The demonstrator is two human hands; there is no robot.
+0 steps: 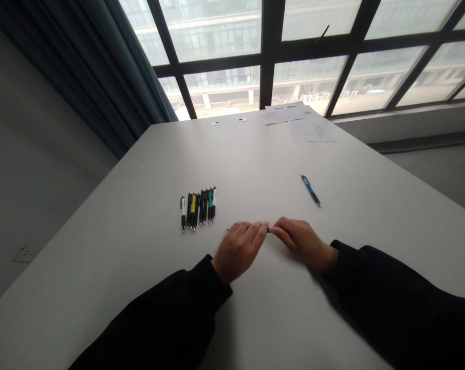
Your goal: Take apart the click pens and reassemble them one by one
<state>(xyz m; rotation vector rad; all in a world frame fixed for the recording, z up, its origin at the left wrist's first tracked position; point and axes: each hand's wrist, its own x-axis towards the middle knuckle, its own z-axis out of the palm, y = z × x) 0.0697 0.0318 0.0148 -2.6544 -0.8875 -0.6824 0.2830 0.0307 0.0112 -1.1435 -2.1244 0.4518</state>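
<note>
Left hand (240, 250) gripped a slim dark pen (268, 229) while right hand (302, 241) pinched its end, apparently working it, near a row of coloured pens (198, 208).

Left hand (240, 250) palm down, fingers curled, right hand (302, 241) facing it, fingertips pinched and nearly meeting, both in black sleeves

Daylight coming through large dark-framed window (217, 36), falling across white table (140, 267); teal curtain (101, 67) hanging at left beside grey wall (24, 154); papers (311, 129) lying at table's far end.
</note>
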